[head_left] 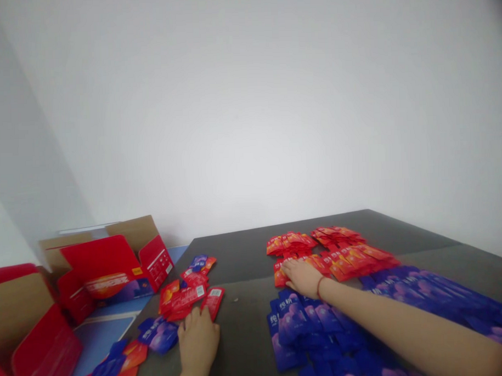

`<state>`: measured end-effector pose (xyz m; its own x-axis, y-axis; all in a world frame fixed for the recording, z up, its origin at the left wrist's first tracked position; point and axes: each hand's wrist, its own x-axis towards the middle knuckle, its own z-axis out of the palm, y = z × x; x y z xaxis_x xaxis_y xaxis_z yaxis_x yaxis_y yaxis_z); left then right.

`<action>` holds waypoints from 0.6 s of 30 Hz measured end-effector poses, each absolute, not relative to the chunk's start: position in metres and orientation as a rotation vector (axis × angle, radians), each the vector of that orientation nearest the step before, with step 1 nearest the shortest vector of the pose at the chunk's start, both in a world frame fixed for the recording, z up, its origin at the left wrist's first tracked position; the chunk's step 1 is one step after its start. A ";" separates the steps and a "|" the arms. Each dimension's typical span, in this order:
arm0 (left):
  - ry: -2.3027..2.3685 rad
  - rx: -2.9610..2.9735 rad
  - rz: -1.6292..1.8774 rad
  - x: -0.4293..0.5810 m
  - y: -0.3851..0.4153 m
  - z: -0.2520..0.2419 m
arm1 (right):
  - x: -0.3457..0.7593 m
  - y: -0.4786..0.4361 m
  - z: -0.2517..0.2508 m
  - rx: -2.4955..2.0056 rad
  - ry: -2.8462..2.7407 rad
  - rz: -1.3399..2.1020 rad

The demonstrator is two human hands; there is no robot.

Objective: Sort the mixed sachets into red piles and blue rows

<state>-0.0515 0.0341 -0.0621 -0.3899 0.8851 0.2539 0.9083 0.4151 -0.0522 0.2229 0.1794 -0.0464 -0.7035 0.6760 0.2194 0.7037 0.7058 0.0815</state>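
My left hand (197, 340) is closed at the near edge of a red sachet (214, 302), its fingertips on the foil. Beyond and beside it lies a loose heap of red sachets (181, 301), with blue sachets (159, 335) nearer to me. My right hand (303, 276) rests with outstretched fingers on the left end of a row of red-orange sachets (352, 261); its fingertips cover part of an orange sachet (279, 278). Overlapping blue sachets with purple fruit pictures (294, 318) lie just under and in front of my right wrist.
An open red carton (114, 269) stands at the left, with another open red carton (42, 343) nearer. More red-orange sachets (292, 242) form rows farther back. Rows of blue sachets (436, 299) spread to the right on the dark table (240, 342). A white wall (248, 111) rises behind.
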 end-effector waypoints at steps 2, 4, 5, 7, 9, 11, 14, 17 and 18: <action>-2.468 -1.602 -0.138 -0.050 0.034 -0.057 | 0.215 0.170 -0.042 -1.058 -2.751 -0.219; -2.493 -1.631 -0.150 -0.050 0.033 -0.054 | 0.205 0.162 -0.038 -0.996 -2.761 -0.199; -2.507 -1.642 -0.158 -0.050 0.033 -0.053 | 0.200 0.158 -0.037 -0.967 -2.764 -0.189; -2.544 -1.654 -0.182 -0.053 0.033 -0.052 | 0.192 0.150 -0.033 -0.914 -2.767 -0.170; -2.575 -1.666 -0.214 -0.055 0.032 -0.051 | 0.185 0.143 -0.031 -0.875 -2.766 -0.152; -2.584 -1.694 -0.257 -0.056 0.032 -0.049 | 0.182 0.136 -0.028 -0.852 -2.763 -0.139; -2.550 -1.774 -0.338 -0.052 0.033 -0.041 | 0.183 0.126 -0.021 -0.826 -2.728 -0.083; -2.447 -2.107 -0.836 -0.040 0.033 -0.028 | 0.189 0.116 -0.012 -0.788 -2.596 0.102; -2.413 -2.260 -1.103 -0.035 0.033 -0.025 | 0.192 0.113 -0.009 -0.781 -2.528 0.198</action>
